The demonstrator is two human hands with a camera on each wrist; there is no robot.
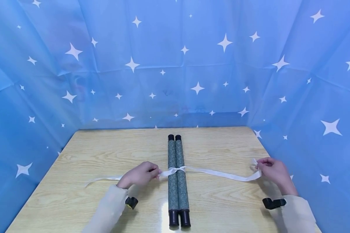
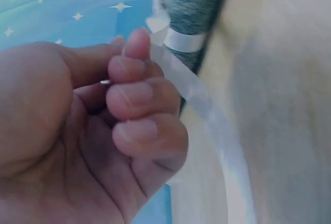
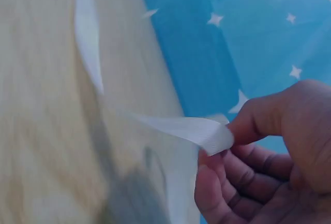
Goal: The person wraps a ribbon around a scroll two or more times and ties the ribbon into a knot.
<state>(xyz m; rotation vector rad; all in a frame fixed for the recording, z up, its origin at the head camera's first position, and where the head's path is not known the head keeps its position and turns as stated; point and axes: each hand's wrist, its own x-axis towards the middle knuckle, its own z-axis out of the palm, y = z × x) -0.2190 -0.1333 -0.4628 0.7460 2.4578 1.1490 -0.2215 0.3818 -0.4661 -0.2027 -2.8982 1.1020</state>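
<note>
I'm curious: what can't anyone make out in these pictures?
- Head view: whether the ribbon is knotted or merely crossed on the green rolls; too small.
- Head view: the ribbon inside the left grip; covered by the hand.
- Left wrist view: the rolls' upper ends; cut off by the top edge.
- Right wrist view: the ribbon's upper run; likewise cut off.

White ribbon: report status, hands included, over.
Left hand pinches white ribbon close beside green rolls. Right hand pinches ribbon's other side, far out right. Ribbon lies across both rolls, right length slack. Nothing visibly blocking either hand.
</note>
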